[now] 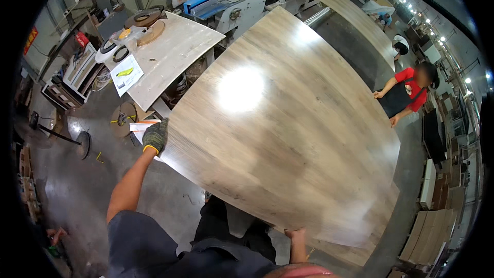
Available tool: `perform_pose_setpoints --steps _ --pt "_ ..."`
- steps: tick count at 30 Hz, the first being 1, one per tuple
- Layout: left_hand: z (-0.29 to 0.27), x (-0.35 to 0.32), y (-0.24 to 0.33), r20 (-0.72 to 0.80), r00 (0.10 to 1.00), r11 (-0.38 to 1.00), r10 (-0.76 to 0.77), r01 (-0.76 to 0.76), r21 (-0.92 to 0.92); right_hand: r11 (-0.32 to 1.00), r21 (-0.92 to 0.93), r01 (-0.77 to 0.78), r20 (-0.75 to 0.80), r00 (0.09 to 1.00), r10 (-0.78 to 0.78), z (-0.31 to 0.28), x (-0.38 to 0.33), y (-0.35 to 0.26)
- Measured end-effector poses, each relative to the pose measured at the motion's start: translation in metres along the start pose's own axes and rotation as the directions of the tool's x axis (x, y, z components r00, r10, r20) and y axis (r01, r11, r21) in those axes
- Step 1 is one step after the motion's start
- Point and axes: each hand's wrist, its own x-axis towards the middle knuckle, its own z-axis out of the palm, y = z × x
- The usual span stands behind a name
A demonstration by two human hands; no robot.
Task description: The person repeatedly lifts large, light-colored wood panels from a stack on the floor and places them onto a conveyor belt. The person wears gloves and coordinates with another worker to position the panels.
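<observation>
A large wood-grain panel (pixel 278 118) spans the middle of the head view, its glossy top reflecting the lights. At its left corner my left hand (pixel 156 136), in a grey-green knit glove with a yellow cuff, is closed on the edge. My bare right hand (pixel 296 233) grips the near edge, with its fingers partly hidden. Along the lower right, the rim of a second wood-grain board (pixel 388 203) shows under the panel. White paper sheets with orange marks (pixel 141 129) stick out beside my left glove.
A co-worker in a red shirt and dark apron (pixel 406 95) has both hands at the panel's far right edge. Rolls of edge banding (pixel 146 18) and a printed sheet (pixel 123 73) lie on a side table (pixel 180 38). Behind stands a machine with a blue rail (pixel 211 0).
</observation>
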Motion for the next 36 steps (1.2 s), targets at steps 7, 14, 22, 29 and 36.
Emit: perform_pose_setpoints --steps 7,14,22,29,36 --pt "-0.016 0.078 -0.120 0.047 0.994 0.985 -0.096 0.088 0.145 0.995 0.028 -0.091 0.061 0.994 0.090 0.075 -0.017 0.157" --pt "0.023 -0.061 0.000 -0.307 0.708 0.709 -0.636 0.379 -0.594 0.984 0.172 -0.033 0.060 0.998 0.023 0.125 -0.003 0.293" --pt "0.161 -0.144 0.182 0.820 0.561 -0.918 0.111 0.374 -0.131 0.957 -0.281 -0.076 -0.058 0.996 0.062 0.167 -0.051 0.362" --pt "0.133 -0.128 0.157 0.776 0.630 -0.812 -0.036 0.434 -0.390 -0.291 -0.871 0.397 0.446 0.886 -0.127 0.136 -0.126 0.188" --pt "0.091 -0.106 0.159 0.754 0.628 -0.734 0.192 0.602 -0.314 -0.434 -0.872 -0.225 0.396 0.197 -0.897 -0.138 0.035 -0.284"
